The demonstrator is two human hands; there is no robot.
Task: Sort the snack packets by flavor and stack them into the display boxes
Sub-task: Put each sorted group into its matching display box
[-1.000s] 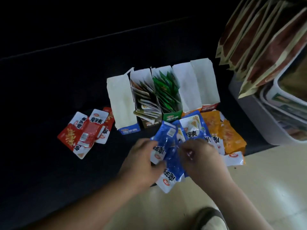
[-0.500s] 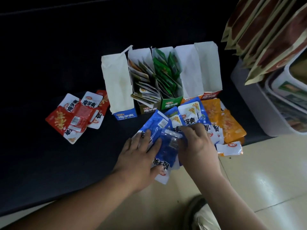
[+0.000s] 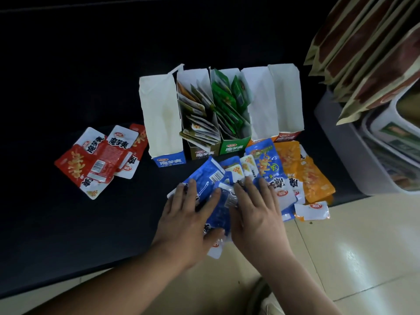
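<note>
Left hand (image 3: 188,214) and right hand (image 3: 256,212) are lying flat, fingers straight, pressing on blue packets (image 3: 204,178). Pile is sitting on mat (image 3: 68,223) before boxes (image 3: 163,123). Red packets (image 3: 100,160) lying left, orange packets (image 3: 313,178) right.

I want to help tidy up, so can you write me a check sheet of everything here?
Surface: black mat on pale floor tiles.
Job's things: blue packets under hands; red packets left; orange packets right; five display boxes, two holding packets.
Clutter: nothing seen.
Hands: left hand and right hand flat on blue packets.
Cables: nothing seen.
Surroundings: grey tub, brown pouches on the right.
</note>
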